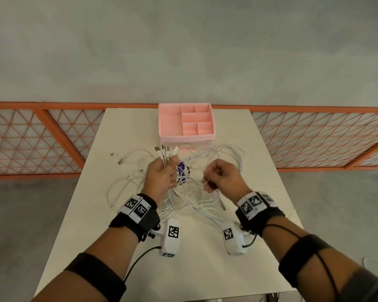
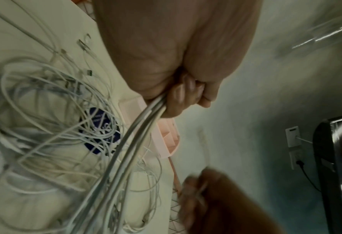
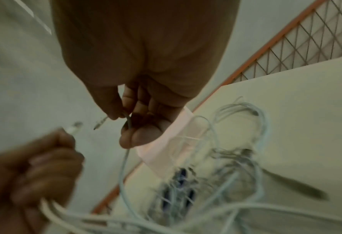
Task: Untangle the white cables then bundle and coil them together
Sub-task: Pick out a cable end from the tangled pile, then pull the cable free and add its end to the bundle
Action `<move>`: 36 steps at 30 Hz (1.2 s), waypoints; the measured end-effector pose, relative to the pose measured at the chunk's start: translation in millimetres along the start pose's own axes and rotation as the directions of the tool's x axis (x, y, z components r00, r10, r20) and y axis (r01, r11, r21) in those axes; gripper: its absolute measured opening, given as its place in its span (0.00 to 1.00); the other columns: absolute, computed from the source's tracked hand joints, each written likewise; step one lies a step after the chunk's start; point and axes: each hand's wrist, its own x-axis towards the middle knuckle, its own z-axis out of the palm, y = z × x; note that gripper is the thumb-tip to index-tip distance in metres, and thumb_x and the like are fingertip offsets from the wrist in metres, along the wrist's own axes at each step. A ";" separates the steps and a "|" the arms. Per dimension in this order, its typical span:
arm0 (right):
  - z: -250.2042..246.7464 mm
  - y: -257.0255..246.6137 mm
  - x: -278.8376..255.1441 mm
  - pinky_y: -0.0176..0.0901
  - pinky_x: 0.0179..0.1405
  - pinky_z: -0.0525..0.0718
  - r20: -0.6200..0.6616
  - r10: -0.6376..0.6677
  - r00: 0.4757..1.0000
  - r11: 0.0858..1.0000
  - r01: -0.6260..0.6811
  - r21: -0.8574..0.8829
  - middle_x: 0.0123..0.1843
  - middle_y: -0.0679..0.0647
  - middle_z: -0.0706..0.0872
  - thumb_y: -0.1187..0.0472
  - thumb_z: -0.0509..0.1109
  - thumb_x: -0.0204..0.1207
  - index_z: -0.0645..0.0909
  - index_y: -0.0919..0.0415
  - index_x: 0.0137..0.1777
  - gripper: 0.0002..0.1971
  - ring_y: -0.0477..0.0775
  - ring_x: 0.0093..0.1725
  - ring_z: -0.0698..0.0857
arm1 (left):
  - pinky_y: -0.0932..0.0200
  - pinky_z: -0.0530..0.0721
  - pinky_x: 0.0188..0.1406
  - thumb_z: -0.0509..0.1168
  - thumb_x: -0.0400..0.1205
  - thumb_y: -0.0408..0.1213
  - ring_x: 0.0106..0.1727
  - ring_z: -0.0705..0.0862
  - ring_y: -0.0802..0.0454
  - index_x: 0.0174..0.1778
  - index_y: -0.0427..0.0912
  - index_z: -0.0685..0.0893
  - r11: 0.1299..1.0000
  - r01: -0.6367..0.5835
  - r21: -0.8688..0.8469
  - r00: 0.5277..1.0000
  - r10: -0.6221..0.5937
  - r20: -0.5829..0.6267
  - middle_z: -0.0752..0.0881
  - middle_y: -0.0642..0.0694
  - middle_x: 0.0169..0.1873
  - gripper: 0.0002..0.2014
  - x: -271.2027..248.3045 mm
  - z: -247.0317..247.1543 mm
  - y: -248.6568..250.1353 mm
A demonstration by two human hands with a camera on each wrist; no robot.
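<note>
White laminate covered the table [image 1: 238,258], and across its middle sprawled the tangle of white cables [image 1: 205,199], loops crossing over a purple disc. Behind it sat a pink organiser tray [image 1: 166,129]. The left hand [image 1: 162,174] had its fingers [image 2: 178,101] curled tight around a sheaf of gathered plug ends, held above the heap. The right hand [image 1: 222,176] pinched one more cable end [image 3: 100,123]. Gathering ends looked to be the step in hand; next, I judged, that end must join the sheaf, without dragging knots tighter.

left hand [image 1: 162,176] raised, fisted, right hand [image 1: 222,177] fingers [image 3: 130,136] pinching
</note>
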 end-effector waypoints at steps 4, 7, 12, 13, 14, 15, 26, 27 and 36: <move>10.7 -48.6 7.4 0.48 0.29 0.87 0.061 -0.070 0.996 0.959 0.051 0.280 0.34 0.63 0.86 0.72 0.63 0.84 0.75 0.67 0.47 0.04 0.61 0.28 0.86 | 0.61 0.64 0.22 0.64 0.88 0.41 0.24 0.63 0.55 0.48 0.37 0.88 0.997 -0.062 -0.052 0.997 0.064 0.047 0.79 0.42 0.32 0.11 3.5 17.8 6.1; 14.4 -76.2 10.4 0.48 0.29 0.88 0.051 -0.136 0.989 0.909 0.104 0.403 0.36 0.65 0.86 0.72 0.61 0.85 0.73 0.65 0.48 0.04 0.62 0.29 0.86 | 0.64 0.64 0.19 0.65 0.86 0.45 0.26 0.63 0.54 0.55 0.38 0.87 0.990 -0.006 -0.142 0.988 0.028 0.151 0.81 0.48 0.32 0.13 3.2 27.4 10.0; -15.8 -126.2 25.1 0.50 0.32 0.90 -0.223 -0.197 0.955 0.769 0.291 0.569 0.41 0.68 0.85 0.73 0.56 0.86 0.70 0.65 0.48 0.07 0.65 0.32 0.89 | 0.65 0.61 0.18 0.63 0.86 0.45 0.21 0.61 0.58 0.49 0.38 0.86 0.992 0.043 -0.118 0.973 -0.015 0.231 0.82 0.46 0.33 0.14 -0.7 20.7 4.3; -24.9 -135.1 28.0 0.52 0.33 0.90 -0.274 -0.209 0.939 0.753 0.333 0.568 0.41 0.68 0.85 0.73 0.56 0.86 0.70 0.65 0.48 0.06 0.67 0.33 0.89 | 0.64 0.60 0.18 0.64 0.85 0.46 0.21 0.61 0.58 0.48 0.38 0.86 0.992 0.055 -0.113 0.971 -0.027 0.238 0.81 0.47 0.32 0.14 -1.5 19.1 2.3; -33.7 -142.9 30.3 0.53 0.34 0.91 -0.319 -0.218 0.922 0.742 0.369 0.560 0.41 0.68 0.85 0.73 0.56 0.86 0.70 0.65 0.48 0.06 0.68 0.34 0.89 | 0.64 0.60 0.18 0.65 0.84 0.45 0.21 0.61 0.58 0.48 0.37 0.86 0.993 0.064 -0.102 0.970 -0.037 0.242 0.80 0.48 0.32 0.13 -1.9 17.9 0.8; -42.1 -150.2 32.0 0.55 0.36 0.91 -0.366 -0.224 0.904 0.728 0.404 0.554 0.41 0.68 0.85 0.73 0.56 0.85 0.70 0.65 0.48 0.06 0.69 0.35 0.90 | 0.65 0.61 0.18 0.65 0.85 0.43 0.21 0.61 0.58 0.48 0.36 0.86 0.995 0.062 -0.080 0.969 -0.041 0.243 0.80 0.48 0.32 0.13 -1.9 16.6 -0.9; -94.6 -134.7 45.2 0.55 0.45 0.90 -0.644 -0.120 0.756 0.798 0.459 0.391 0.48 0.67 0.84 0.71 0.64 0.82 0.76 0.70 0.55 0.05 0.70 0.42 0.91 | 0.64 0.61 0.17 0.67 0.86 0.36 0.19 0.66 0.59 0.48 0.35 0.89 0.999 0.025 -0.024 1.000 -0.025 0.010 0.83 0.47 0.31 0.08 7.2 15.0 -5.3; -91.2 -120.9 46.9 0.53 0.44 0.90 -0.633 -0.094 0.768 0.849 0.395 0.352 0.48 0.66 0.84 0.72 0.66 0.80 0.77 0.73 0.57 0.08 0.69 0.40 0.92 | 0.64 0.61 0.17 0.67 0.86 0.36 0.20 0.67 0.59 0.49 0.36 0.89 1.000 0.006 -0.027 1.000 -0.006 0.014 0.83 0.47 0.31 0.08 8.5 16.7 -0.2; -15.4 -85.1 24.2 0.48 0.35 0.88 0.064 -0.267 0.962 0.901 0.273 -0.337 0.47 0.46 0.89 0.62 0.69 0.82 0.84 0.56 0.57 0.06 0.52 0.35 0.90 | 0.63 0.63 0.20 0.69 0.85 0.41 0.23 0.63 0.55 0.49 0.35 0.89 0.989 -0.111 0.093 0.973 0.089 0.211 0.79 0.37 0.33 0.11 19.3 25.9 26.9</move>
